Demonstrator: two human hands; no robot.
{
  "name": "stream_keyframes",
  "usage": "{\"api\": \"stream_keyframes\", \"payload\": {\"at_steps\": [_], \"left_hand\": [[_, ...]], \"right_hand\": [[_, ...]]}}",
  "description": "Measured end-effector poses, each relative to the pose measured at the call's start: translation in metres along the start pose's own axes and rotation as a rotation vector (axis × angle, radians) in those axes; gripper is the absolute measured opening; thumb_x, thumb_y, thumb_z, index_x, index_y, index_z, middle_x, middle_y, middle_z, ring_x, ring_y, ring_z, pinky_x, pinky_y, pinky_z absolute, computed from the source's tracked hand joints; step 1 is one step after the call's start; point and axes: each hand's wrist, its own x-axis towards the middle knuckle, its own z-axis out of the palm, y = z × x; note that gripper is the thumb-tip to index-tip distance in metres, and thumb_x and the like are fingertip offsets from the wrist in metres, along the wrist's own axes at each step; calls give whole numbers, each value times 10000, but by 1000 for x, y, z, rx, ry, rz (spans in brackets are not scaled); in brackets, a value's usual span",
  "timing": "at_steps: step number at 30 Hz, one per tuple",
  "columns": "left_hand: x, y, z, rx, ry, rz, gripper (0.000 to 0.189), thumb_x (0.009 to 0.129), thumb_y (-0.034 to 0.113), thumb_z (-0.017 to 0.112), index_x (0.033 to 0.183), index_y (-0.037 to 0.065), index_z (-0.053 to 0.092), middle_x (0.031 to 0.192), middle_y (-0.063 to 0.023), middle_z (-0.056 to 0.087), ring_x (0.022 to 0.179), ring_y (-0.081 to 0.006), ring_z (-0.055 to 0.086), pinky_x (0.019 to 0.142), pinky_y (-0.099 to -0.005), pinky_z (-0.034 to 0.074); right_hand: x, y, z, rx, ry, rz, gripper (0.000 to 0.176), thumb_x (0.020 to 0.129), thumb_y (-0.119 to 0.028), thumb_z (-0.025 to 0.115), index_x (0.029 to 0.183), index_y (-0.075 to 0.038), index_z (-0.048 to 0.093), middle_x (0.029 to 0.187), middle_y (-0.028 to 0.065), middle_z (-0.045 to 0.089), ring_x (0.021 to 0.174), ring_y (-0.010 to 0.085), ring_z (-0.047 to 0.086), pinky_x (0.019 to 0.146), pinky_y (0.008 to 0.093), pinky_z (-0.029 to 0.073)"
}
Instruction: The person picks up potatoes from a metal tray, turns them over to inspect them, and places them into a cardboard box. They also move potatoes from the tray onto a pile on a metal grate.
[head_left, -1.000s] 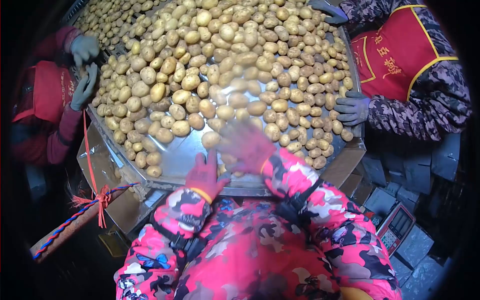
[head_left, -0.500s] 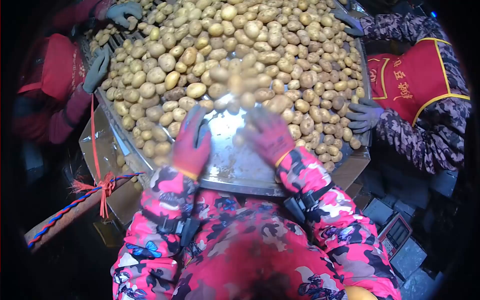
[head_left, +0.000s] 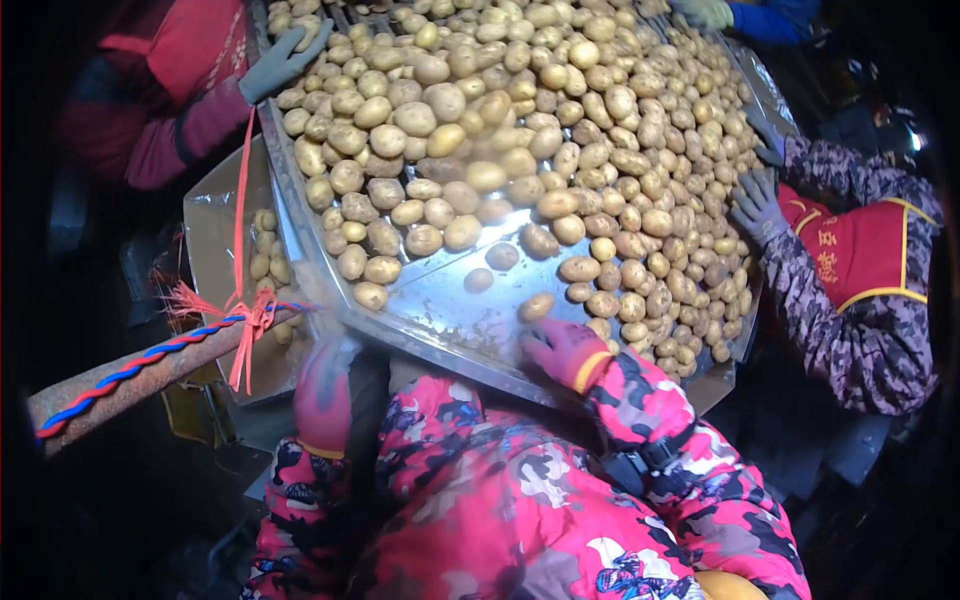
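Note:
Many potatoes [head_left: 590,150] lie heaped over a metal sorting table [head_left: 440,300], whose shiny surface shows near my body. My right hand [head_left: 565,352], in a pink and grey glove, rests low over the near part of the table with its fingers loosely extended. Right by its fingertips lies a single potato [head_left: 536,306]. Off the table's near left corner hangs my left hand [head_left: 324,400], gloved the same way, its fingers smeared by motion. It is nearest to the rusty pole [head_left: 110,385] wound with red and blue cord, and to the cardboard box below.
A cardboard box [head_left: 215,215] holding potatoes stands under the left edge. Red twine [head_left: 243,210] runs down to the pole. A co-worker's gloved hand [head_left: 285,62] touches potatoes at upper left; another co-worker's hand [head_left: 760,208] lies at the right edge. A pale glove [head_left: 705,12] shows at the top.
My left hand has left the table surface and dropped to the left past its edge. My right hand has drawn back toward the near edge. The view has turned, and more bare metal shows.

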Motion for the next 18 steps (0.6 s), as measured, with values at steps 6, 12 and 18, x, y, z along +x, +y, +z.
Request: {"api": "stream_keyframes", "payload": {"at_steps": [6,12,18], "left_hand": [[-36,-23,2,-10,61,-82,406,959,-16,519,1362,-51,539,1363,-172,586,1237,-248,594,1036,-357,485],[-57,-16,3,-332,115,-156,446,930,-21,554,1376,-28,533,1345,-174,597,1173,-266,639,983,-345,514],[-63,-31,11,-331,128,-128,435,940,-32,544,1375,-17,545,1346,-167,599,1153,-260,652,962,-334,521]], "right_hand": [[79,-55,19,-123,-385,65,412,954,-424,495,1163,-122,682,1076,183,712,1018,400,667,913,514,498],[199,-92,28,438,-255,-181,289,965,-265,539,1148,-103,692,1081,138,718,948,325,700,844,421,550],[167,-67,77,342,-32,-210,398,967,-313,578,1281,-76,634,1240,163,648,1156,275,620,961,359,497]]}}
